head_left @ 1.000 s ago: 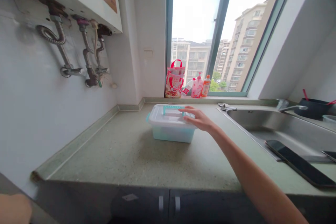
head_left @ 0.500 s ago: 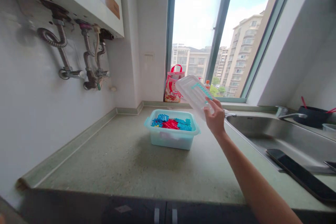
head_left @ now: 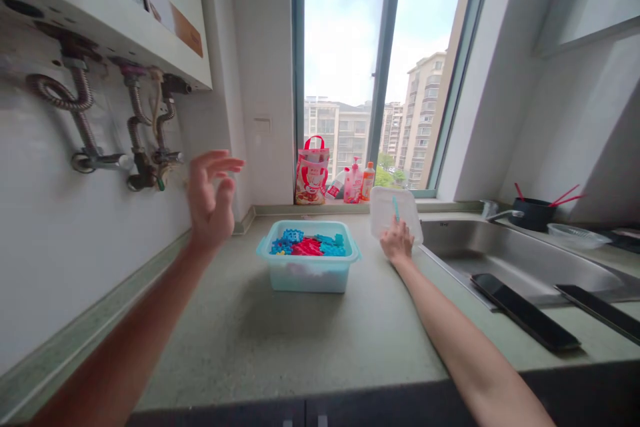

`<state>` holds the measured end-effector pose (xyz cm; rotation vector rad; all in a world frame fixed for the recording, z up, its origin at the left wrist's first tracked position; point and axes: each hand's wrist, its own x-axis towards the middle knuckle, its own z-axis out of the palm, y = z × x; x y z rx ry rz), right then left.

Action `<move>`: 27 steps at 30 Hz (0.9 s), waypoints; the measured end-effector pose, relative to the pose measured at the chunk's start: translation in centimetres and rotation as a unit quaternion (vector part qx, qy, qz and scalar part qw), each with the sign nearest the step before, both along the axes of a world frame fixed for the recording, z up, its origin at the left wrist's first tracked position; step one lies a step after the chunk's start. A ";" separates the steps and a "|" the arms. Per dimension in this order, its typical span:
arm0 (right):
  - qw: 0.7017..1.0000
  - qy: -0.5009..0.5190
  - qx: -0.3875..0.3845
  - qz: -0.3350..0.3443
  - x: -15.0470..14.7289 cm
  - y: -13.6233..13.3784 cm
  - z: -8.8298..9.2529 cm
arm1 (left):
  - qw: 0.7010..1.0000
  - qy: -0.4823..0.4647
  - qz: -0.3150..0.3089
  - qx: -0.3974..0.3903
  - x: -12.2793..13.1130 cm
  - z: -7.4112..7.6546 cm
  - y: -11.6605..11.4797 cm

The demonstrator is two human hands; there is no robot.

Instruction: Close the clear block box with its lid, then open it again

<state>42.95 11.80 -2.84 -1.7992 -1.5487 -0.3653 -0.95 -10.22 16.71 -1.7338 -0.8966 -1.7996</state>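
A light blue plastic bin point(head_left: 310, 273) without its cover stands on the counter. In it lie blue, red and teal plastic toy pieces point(head_left: 307, 245), with a little yellow at the left. My right hand point(head_left: 399, 241) is at the near part of a translucent white lid point(head_left: 391, 208) with a teal handle, right of the bin by the sink; its fingers are bent over the lid near the handle. Up in the air to the left of the bin, my left hand point(head_left: 211, 200) is open, thumb apart from the bent fingers, holding nothing.
A steel sink point(head_left: 500, 247) is at the right, with two black slabs point(head_left: 525, 311) across its front rim. On the windowsill stand a red bag point(head_left: 312, 177), a pink pump bottle point(head_left: 353, 181) and an orange bottle point(head_left: 368, 181). Metal pipes point(head_left: 83, 113) hang at the left wall.
My right hand has brought the lid from the air down to the counter right of the bin. My left hand has come up into view. The camera has turned slightly right.
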 end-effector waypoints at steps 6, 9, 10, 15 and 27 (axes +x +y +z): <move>0.994 -0.082 -0.041 0.052 -1.2 2.7 0.5 | 0.976 -0.017 0.064 -0.208 -2.5 -13.9 6.9; 0.993 -0.080 -0.061 0.063 -1.8 4.8 0.6 | 0.951 0.004 0.057 -0.303 -3.8 -17.2 8.2; 0.992 -0.081 -0.071 0.068 -2.0 5.5 0.6 | 0.949 0.002 0.052 -0.312 -4.0 -17.5 8.3; 0.984 -0.096 -0.118 0.091 -2.9 8.9 0.6 | 0.943 0.004 0.029 -0.332 -3.9 -17.0 8.3; 0.986 -0.076 -0.110 0.095 -2.6 10.1 0.0 | 0.929 0.003 -0.005 -0.369 -4.3 -17.3 8.6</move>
